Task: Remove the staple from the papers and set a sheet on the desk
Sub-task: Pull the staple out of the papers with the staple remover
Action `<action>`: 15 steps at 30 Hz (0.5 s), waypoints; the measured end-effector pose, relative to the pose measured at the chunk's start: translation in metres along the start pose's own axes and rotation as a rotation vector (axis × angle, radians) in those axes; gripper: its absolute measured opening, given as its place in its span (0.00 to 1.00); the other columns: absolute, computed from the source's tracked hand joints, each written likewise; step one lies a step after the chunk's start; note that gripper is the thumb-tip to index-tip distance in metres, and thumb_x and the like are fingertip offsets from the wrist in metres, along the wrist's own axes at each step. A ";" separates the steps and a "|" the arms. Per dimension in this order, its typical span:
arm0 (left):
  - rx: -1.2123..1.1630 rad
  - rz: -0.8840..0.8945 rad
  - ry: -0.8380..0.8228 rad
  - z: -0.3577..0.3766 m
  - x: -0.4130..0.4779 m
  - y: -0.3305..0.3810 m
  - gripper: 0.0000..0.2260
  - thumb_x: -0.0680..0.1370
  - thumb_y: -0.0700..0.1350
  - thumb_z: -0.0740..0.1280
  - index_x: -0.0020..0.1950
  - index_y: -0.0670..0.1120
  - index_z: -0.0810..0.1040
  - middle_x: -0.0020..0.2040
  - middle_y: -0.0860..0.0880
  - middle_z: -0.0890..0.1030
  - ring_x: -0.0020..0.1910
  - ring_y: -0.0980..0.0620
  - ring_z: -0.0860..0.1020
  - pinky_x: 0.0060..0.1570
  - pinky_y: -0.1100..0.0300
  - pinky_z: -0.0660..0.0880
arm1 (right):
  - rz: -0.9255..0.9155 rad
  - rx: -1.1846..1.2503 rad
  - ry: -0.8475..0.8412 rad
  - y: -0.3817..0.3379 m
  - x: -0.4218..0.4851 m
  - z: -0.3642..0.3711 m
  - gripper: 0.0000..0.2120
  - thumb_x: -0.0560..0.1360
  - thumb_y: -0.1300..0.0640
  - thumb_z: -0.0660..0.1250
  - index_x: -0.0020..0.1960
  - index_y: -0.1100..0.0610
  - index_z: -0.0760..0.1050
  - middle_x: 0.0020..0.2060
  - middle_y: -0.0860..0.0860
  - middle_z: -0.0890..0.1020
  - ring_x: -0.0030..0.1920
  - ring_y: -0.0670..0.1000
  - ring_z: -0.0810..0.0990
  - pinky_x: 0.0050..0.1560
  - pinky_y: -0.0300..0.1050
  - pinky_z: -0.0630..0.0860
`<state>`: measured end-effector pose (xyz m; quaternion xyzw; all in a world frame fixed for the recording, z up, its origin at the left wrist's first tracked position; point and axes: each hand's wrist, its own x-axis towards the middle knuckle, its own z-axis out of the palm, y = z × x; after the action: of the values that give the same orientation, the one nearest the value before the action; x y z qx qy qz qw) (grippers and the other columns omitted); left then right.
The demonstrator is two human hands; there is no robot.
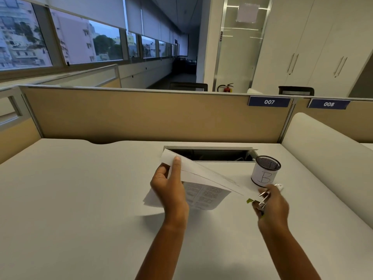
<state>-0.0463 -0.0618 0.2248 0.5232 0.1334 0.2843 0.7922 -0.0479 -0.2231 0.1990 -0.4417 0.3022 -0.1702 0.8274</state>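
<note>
Staple-pulling step in hand: the left hand (169,186) pinches the papers (203,178) aloft over the tabletop (80,199) while the right hand (271,205), grip closed on a metal staple remover (263,197), works their corner, and next, I'd judge, comes a clean pull.

Above the white desk (80,188), the left hand (169,186) lifts the white printed papers (203,178) by one corner, while the right hand (270,205) grips a metal staple remover (263,197) at the opposite corner, beside a black mesh pen cup (265,170) labelled B.
</note>
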 end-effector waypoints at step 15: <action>0.117 0.000 -0.157 -0.003 -0.003 0.005 0.10 0.73 0.42 0.66 0.35 0.56 0.73 0.36 0.54 0.77 0.36 0.54 0.76 0.31 0.66 0.77 | -0.638 -1.028 -0.761 -0.041 -0.026 0.045 0.05 0.71 0.61 0.69 0.43 0.64 0.78 0.29 0.52 0.79 0.21 0.39 0.76 0.22 0.30 0.68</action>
<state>-0.0524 -0.0596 0.2277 0.5893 0.0875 0.2342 0.7682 -0.0389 -0.2036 0.2616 -0.8714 -0.1095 -0.0743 0.4725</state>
